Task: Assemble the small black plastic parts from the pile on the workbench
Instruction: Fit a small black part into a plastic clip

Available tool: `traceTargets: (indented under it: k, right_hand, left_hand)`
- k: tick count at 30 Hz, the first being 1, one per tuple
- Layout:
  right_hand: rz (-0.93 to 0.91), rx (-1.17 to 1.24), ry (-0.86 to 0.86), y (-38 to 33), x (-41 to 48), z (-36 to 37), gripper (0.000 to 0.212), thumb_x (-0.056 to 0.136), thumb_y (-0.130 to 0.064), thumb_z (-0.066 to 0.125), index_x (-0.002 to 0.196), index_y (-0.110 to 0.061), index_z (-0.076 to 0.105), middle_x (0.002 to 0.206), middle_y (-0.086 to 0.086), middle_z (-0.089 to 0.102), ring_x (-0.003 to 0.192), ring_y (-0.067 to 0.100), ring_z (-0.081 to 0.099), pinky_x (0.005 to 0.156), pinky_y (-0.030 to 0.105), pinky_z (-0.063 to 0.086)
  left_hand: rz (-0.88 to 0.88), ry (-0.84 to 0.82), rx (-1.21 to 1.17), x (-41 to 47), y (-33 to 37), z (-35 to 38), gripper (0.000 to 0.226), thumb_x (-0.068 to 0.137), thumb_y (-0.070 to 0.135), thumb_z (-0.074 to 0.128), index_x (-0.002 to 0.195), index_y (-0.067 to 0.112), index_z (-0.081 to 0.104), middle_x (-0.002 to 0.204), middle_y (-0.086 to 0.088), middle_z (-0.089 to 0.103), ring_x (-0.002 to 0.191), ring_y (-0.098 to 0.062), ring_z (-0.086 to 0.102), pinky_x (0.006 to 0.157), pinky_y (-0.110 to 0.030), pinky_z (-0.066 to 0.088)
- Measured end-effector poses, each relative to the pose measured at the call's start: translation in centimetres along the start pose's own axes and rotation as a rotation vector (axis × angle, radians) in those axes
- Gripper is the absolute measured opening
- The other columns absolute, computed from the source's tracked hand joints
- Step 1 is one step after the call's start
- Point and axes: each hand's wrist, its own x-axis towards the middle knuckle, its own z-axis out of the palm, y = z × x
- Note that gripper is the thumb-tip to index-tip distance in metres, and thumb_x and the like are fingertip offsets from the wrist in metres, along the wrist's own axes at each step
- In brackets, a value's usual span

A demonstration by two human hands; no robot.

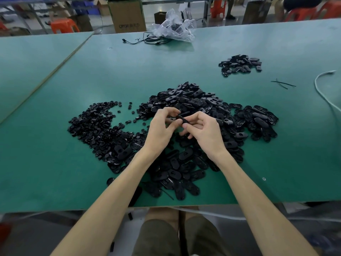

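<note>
Black plastic oval shell point(182, 119) is pinched between both hands just above the heap of oval shells point(186, 100). Its long axis runs from the left hand point(163, 127) down to the right hand point(205, 132). The small round discs point(96, 126) lie left of the grip, nearer the left hand. Possibly a disc is already seated; it cannot be made out.

The surface point(73, 80) is covered in a smooth, matt green sheet. The oval parts point(193, 100) and small round parts point(96, 124) are black plastic with a faint sheen. The bag point(175, 26) is clear, crinkled, glossy plastic film. The box point(127, 15) is matt brown cardboard.
</note>
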Motion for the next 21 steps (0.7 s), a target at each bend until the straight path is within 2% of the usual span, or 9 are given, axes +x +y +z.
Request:
traceTargets:
  k: [4, 7, 10, 14, 17, 21]
  right_hand:
    - [0.001, 0.016, 0.024, 0.02, 0.05, -0.08, 0.017, 0.095, 0.003, 0.070, 0.098, -0.014, 0.071, 0.088, 0.005, 0.079, 0.076, 0.021, 0.078, 0.063, 0.025, 0.057]
    - [0.014, 0.005, 0.033, 0.13, 0.11, -0.08, 0.015, 0.097, 0.001, 0.069, 0.103, -0.012, 0.071, 0.093, 0.008, 0.078, 0.077, 0.020, 0.078, 0.064, 0.026, 0.057]
    - [0.023, -0.003, 0.048, 0.18, 0.14, -0.06, 0.013, 0.097, -0.002, 0.070, 0.104, -0.013, 0.071, 0.096, 0.009, 0.077, 0.078, 0.020, 0.078, 0.065, 0.027, 0.056]
    - [0.011, -0.021, 0.067, 0.20, 0.13, -0.14, 0.012, 0.094, -0.009, 0.076, 0.098, -0.020, 0.074, 0.092, 0.000, 0.079, 0.086, 0.016, 0.077, 0.066, 0.027, 0.059]
    - [0.020, -0.047, 0.074, 0.26, 0.12, -0.05, 0.009, 0.091, -0.017, 0.081, 0.090, -0.025, 0.077, 0.086, -0.005, 0.078, 0.082, 0.018, 0.075, 0.066, 0.028, 0.058]
    - [0.010, -0.084, 0.040, 0.26, 0.03, 0.01, 0.003, 0.093, -0.026, 0.079, 0.091, -0.027, 0.080, 0.084, -0.006, 0.078, 0.080, 0.022, 0.074, 0.064, 0.028, 0.056]
  left_hand:
    - [0.003, -0.041, 0.004, 0.03, 0.23, 0.04, 0.006, 0.098, 0.016, 0.070, 0.101, 0.012, 0.068, 0.087, 0.000, 0.073, 0.077, -0.014, 0.069, 0.071, -0.019, 0.051]
    - [-0.012, -0.021, -0.009, 0.00, 0.33, -0.05, 0.011, 0.095, 0.019, 0.074, 0.098, 0.009, 0.070, 0.086, -0.003, 0.073, 0.076, -0.021, 0.068, 0.069, -0.027, 0.054]
    - [-0.010, -0.020, -0.014, -0.03, 0.50, -0.07, 0.013, 0.094, 0.021, 0.076, 0.099, 0.009, 0.073, 0.087, -0.004, 0.073, 0.074, -0.019, 0.066, 0.070, -0.032, 0.053]
    - [-0.053, -0.016, -0.090, -0.11, 0.48, -0.08, 0.016, 0.095, 0.020, 0.075, 0.102, 0.007, 0.071, 0.079, -0.001, 0.071, 0.065, -0.010, 0.063, 0.065, -0.025, 0.052]
    - [-0.085, -0.035, -0.166, -0.16, 0.47, -0.11, 0.019, 0.097, 0.023, 0.072, 0.102, 0.004, 0.071, 0.070, 0.004, 0.069, 0.060, -0.006, 0.062, 0.064, -0.018, 0.050]
    - [-0.093, -0.045, -0.203, -0.12, 0.53, -0.09, 0.020, 0.101, 0.024, 0.067, 0.104, 0.005, 0.067, 0.084, -0.001, 0.074, 0.071, -0.011, 0.071, 0.068, -0.019, 0.053]
